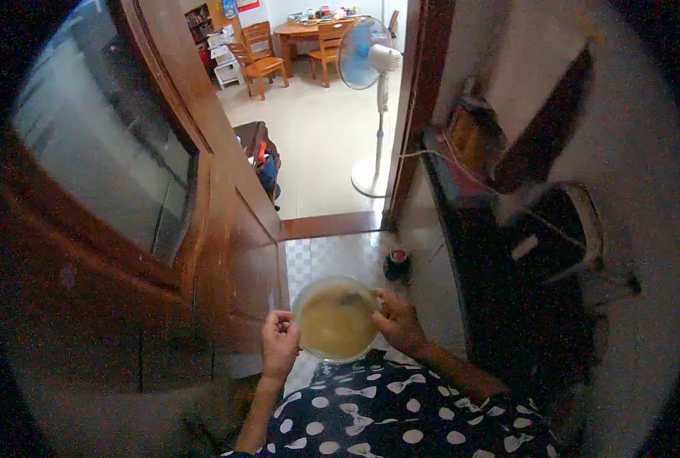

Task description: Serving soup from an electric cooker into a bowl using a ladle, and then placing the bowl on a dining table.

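A round, clear-rimmed bowl (337, 320) full of cloudy yellowish liquid is held in front of my body, just above my dark patterned garment. Something dark shows in the liquid near the far rim. My left hand (281, 338) grips the bowl's left edge, with its fingers curled at the rim. On the opposite side, my right hand (398, 322) holds the right edge between thumb and fingers. The undersides of both grips are hidden.
Ahead lies a doorway with a reddish-brown threshold (331, 225). A wooden door (231, 252) stands at the left, a dark counter (460, 252) at the right. A dark bottle (397, 266) is on the floor near the right wall. Beyond stand a pedestal fan (379, 120), wooden chairs (263, 57) and a table (294, 28).
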`<state>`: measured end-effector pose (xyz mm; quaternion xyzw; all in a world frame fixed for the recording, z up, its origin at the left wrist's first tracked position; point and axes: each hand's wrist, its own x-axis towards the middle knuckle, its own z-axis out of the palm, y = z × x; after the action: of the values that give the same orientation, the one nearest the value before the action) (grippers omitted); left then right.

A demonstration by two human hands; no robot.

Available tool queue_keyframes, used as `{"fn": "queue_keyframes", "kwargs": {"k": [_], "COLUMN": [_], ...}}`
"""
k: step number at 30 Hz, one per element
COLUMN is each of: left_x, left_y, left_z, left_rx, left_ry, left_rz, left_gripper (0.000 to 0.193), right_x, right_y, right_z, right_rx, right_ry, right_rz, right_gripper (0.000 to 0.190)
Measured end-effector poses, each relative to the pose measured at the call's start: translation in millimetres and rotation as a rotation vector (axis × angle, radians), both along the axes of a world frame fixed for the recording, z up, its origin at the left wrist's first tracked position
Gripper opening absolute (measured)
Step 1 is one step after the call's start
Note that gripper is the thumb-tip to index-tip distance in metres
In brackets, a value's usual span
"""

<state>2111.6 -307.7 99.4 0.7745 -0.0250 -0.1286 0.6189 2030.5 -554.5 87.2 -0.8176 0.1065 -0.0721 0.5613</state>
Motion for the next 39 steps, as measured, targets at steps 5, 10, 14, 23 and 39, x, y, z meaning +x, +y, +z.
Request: {"fn": "queue_keyframes", "kwargs": {"k": [5,10,14,23,39], "left_x": [112.3,255.9,355.9,557.2,873.3], "left_y": [-46.5,-97.1,-127.9,-182.0,-309.6], "left_z": [-11.6,-30.0,-9.1,-10.4,15.2], "left_rx": [-0.03,-0.05,-0.004,-0.083,-0.037], "left_ry": [-0.141,-0.174,-0.11,-0.076,-0.095], "left_rz": [0.022,0.059,0.05,0.01,0.127], "left_gripper": [0.013,0.012,0.014,0.012,0.008], "right_x": [119.0,257.0,355.3,560.4,898.3], "right_y": [-46.1,-87.8,-116.0,-173.0,-304.0], "right_z": [-16.2,-21.8,-0.2,-4.2,14.4], "right_rx": [0.105,0.212,0.248,0.162,0.161], "right_ry": [-0.037,-0.068,0.03,-0.134,0.013], "right_rz": [0.013,-0.017,-0.058,-0.1,0.015], "right_gripper": [0.04,0.039,0.038,0.039,0.042]}}
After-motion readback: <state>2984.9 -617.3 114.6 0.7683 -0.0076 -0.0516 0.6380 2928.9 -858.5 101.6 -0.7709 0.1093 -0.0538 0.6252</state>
